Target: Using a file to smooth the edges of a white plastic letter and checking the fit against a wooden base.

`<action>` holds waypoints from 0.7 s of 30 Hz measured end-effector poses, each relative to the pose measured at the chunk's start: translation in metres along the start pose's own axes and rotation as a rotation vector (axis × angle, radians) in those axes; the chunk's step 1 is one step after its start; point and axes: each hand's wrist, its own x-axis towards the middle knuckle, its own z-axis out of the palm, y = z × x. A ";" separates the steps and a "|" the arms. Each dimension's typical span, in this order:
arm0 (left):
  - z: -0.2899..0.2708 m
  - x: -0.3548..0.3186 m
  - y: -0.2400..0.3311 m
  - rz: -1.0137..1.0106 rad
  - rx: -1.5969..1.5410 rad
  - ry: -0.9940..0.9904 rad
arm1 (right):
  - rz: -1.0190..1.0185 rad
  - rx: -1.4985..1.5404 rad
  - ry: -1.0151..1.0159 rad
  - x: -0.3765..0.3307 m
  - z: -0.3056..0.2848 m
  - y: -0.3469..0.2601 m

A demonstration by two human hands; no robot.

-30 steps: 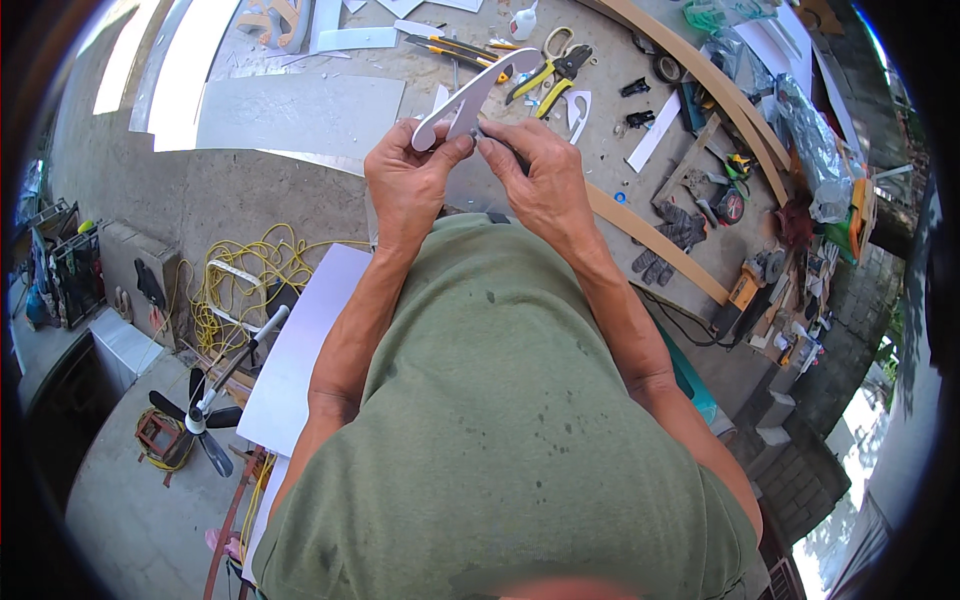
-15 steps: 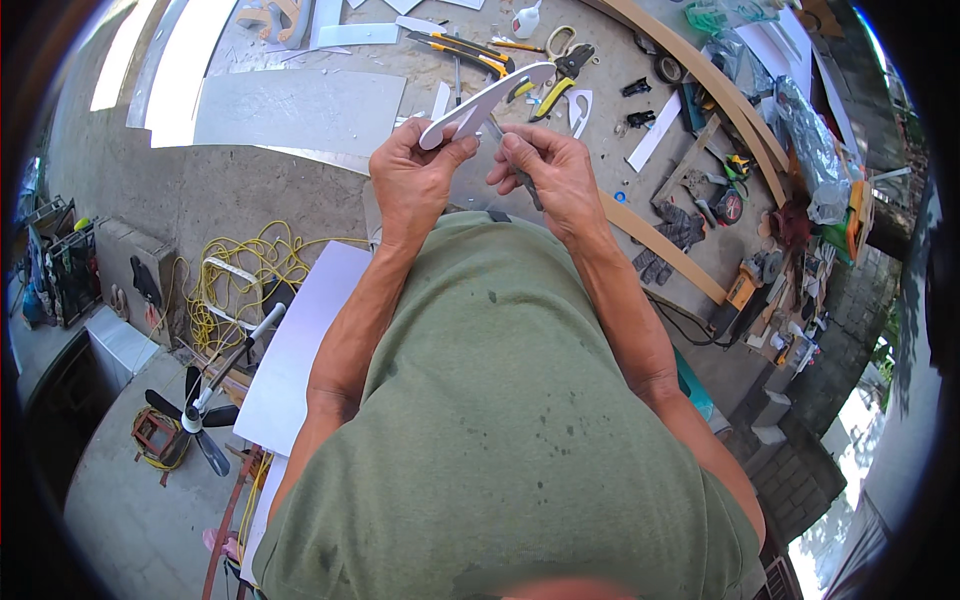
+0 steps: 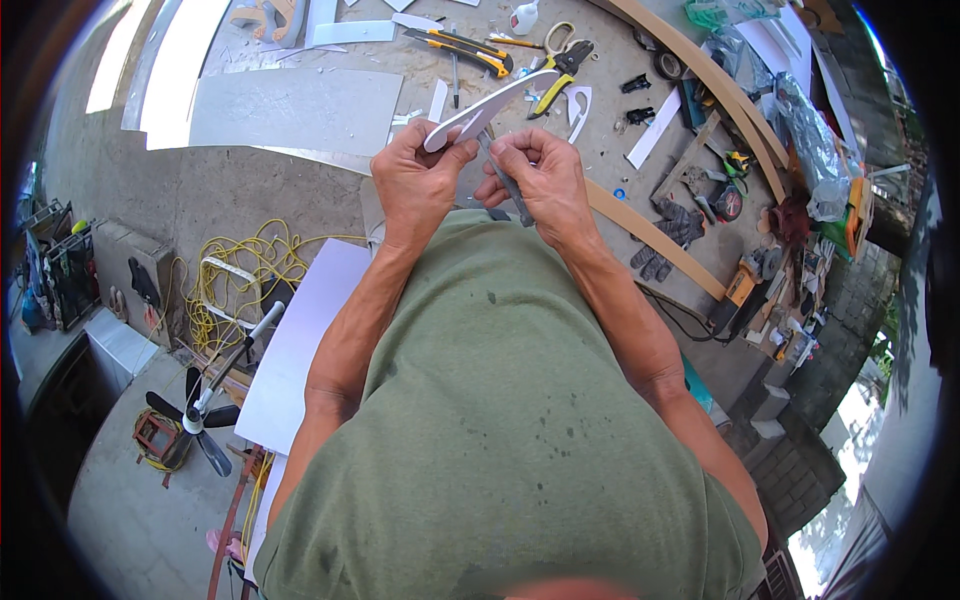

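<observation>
Between the thumb and fingers of my left hand [image 3: 418, 180] is a white flat cutout piece [image 3: 490, 108] with rounded ends, tilted up and away to the right. My right hand [image 3: 545, 180] pinches a thin, flat grey strip [image 3: 507, 178], whose upper end meets the lower edge of the white piece near my left fingertips. Whether the strip is a file or folded abrasive, I cannot tell. Just beyond the white piece lie yellow-handled pruning shears [image 3: 553, 90] and a similar white cutout [image 3: 579, 108] with an opening in it.
Yellow-and-black cutters [image 3: 465, 50], a pen [image 3: 456, 80] and a white bottle [image 3: 524, 16] lie across the worktable. A large white sheet [image 3: 290, 110] is at left, a curved brown strip [image 3: 660, 245] at right. A fan [image 3: 195, 420] and yellow cord [image 3: 235, 290] sit lower left.
My right hand and the grey strip have shifted a little left and toward me along the white piece's edge. The left hand stays nearly in place, still gripping the piece.
</observation>
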 end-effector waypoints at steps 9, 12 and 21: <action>0.005 -0.003 0.011 -0.060 -0.120 -0.033 | -0.032 -0.018 0.023 0.004 0.004 -0.010; 0.003 -0.004 0.005 -0.004 -0.093 -0.051 | 0.001 0.023 0.023 -0.003 0.001 -0.011; 0.004 -0.003 0.006 -0.044 -0.083 -0.079 | -0.012 0.021 0.053 -0.004 0.002 -0.008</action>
